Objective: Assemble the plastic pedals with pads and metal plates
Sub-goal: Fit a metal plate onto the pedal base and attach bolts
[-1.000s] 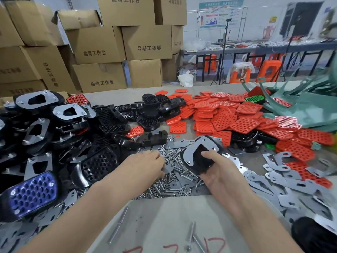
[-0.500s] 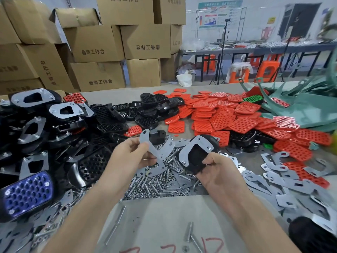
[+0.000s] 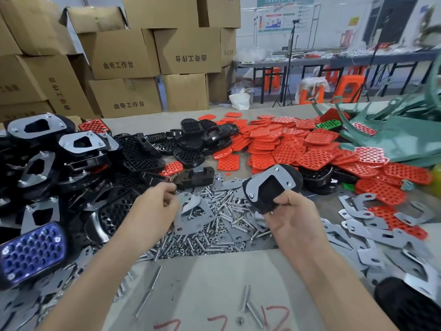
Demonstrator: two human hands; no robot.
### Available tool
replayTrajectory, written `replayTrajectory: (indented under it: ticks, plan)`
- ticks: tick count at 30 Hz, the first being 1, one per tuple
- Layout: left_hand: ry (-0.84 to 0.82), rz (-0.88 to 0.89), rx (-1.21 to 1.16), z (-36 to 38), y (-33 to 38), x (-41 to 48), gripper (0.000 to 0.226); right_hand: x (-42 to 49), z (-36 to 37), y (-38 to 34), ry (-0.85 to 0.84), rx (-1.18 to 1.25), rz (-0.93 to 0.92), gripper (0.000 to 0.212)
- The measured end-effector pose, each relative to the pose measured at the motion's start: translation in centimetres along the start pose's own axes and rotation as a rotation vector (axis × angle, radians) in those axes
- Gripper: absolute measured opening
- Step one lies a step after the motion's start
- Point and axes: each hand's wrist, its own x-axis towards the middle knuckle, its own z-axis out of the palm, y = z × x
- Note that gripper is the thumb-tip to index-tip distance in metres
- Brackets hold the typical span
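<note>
- Over the heap of screws (image 3: 214,235) at the middle of the table (image 3: 214,280), our left hand (image 3: 155,206) has its fingers curled and pinches a loose metal plate (image 3: 194,217) by its upper left edge.
- That plate hangs tilted just above the screws; it is somewhat blurred, so we cannot tell how the thumb lies on it.
- Just to the right, our right hand (image 3: 294,223) grips a black pedal (image 3: 269,192) from below, with the thumb curled over its near rim and the other fingers wrapped underneath.
- We hold this pedal off the table, tipped towards us, and a grey fitted plate (image 3: 262,178) lies on its face with screw heads showing at three corners.
- Our two hands are near each other but apart, and the loose plate does not touch the held pedal.
- Beyond the hands, red pads (image 3: 298,149) are spread in a wide heap across the far side of the table.
- On the left, we see a pile of black pedals (image 3: 78,142), several of them with grey plates on top.
- At the near left edge lies one pedal with a blue pad (image 3: 31,254).
- On the right, more grey plates (image 3: 381,235) lie scattered, partly over red pads.
- Near us, a few long bolts (image 3: 245,299) lie on the bare table beside red marks.
- Behind the table stand stacked cardboard boxes (image 3: 124,53), and green frames (image 3: 393,139) lie at the far right.
</note>
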Motion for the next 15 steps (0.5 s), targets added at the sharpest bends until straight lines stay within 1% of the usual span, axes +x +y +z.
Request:
replayTrajectory:
  ticks: [1, 2, 3, 4, 5, 7, 9, 10, 12, 15]
  plan:
    - [0.078, 0.056, 0.162, 0.2, 0.2, -0.3, 0.032, 0.0, 0.0, -0.1, 0.000, 0.004, -0.004, 0.046]
    - [0.112, 0.115, 0.244, 0.4, 0.6, -0.7, 0.035, 0.0, -0.1, -0.1, 0.000, 0.007, -0.009, 0.047]
    - [0.098, 0.173, 0.273, 0.8, 1.2, -1.0, 0.033, -0.1, -0.1, -0.2, 0.002, 0.009, -0.016, 0.048]
    - [0.041, 0.226, 0.295, 1.2, 1.7, -1.2, 0.032, -0.1, -0.1, -0.3, 0.004, 0.006, -0.023, 0.049]
    - [-0.048, 0.278, 0.325, 1.6, 2.3, -1.4, 0.030, -0.1, -0.1, -0.4, 0.006, 0.003, -0.026, 0.050]
    - [-0.263, 0.385, 0.372, 2.4, 3.1, -2.0, 0.032, -0.2, -0.1, -0.6, 0.011, 0.002, -0.024, 0.048]
    - [-0.417, 0.419, 0.404, 3.2, 4.0, -2.7, 0.041, -0.3, -0.1, -0.8, 0.016, 0.011, -0.018, 0.051]
    - [-0.443, 0.423, 0.453, 3.7, 4.3, -2.9, 0.048, -0.3, 0.0, -1.0, 0.021, 0.011, -0.018, 0.052]
    - [-0.427, 0.428, 0.579, 4.7, 4.7, -3.0, 0.059, -0.3, 0.0, -1.2, 0.026, 0.014, -0.024, 0.054]
    - [-0.392, 0.437, 0.641, 5.0, 5.2, -2.6, 0.060, -0.3, -0.3, -1.3, 0.040, 0.034, -0.025, 0.057]
